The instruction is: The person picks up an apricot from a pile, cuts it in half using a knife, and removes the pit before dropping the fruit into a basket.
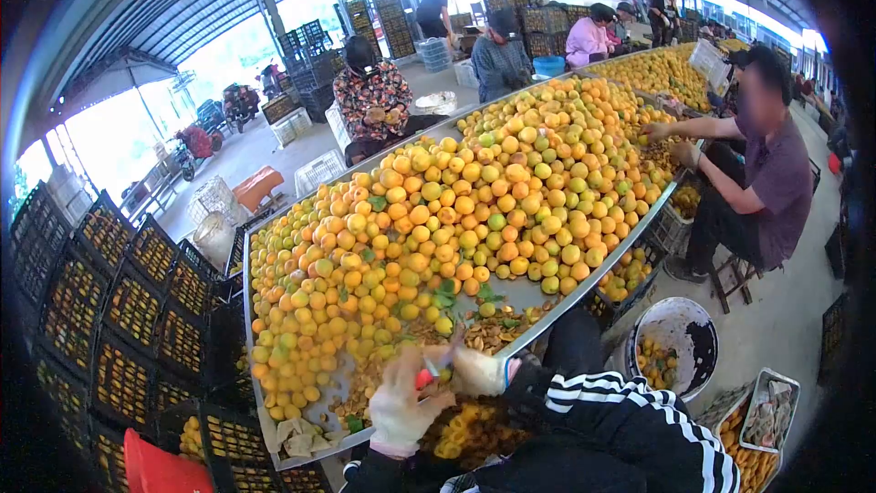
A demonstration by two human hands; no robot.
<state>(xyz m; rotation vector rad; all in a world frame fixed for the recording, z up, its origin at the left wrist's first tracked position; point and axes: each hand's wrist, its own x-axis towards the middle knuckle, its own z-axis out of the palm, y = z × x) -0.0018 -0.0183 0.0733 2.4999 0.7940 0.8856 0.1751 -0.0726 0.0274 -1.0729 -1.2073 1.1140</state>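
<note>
My left hand (404,406), in a white glove, is closed at the near edge of the metal table (538,330), its fingers and thumb around a small red object (423,378). My right hand (481,372), also gloved, meets it from the right with curled fingers; what it grips is blurred, so I cannot tell. Behind both hands rises a big heap of yellow-orange apricots (474,192). Brown scraps and peelings (488,333) and some green leaves (444,294) lie at the heap's near side. Below my hands is a mass of split orange fruit (465,431).
Black crates (128,310) of fruit are stacked at left, near a red container (160,466). A white bucket (639,356) with some fruit stands at right, beside a basket (753,456) carrying a small tray (771,411). A person (771,155) sits across the right edge; others work behind.
</note>
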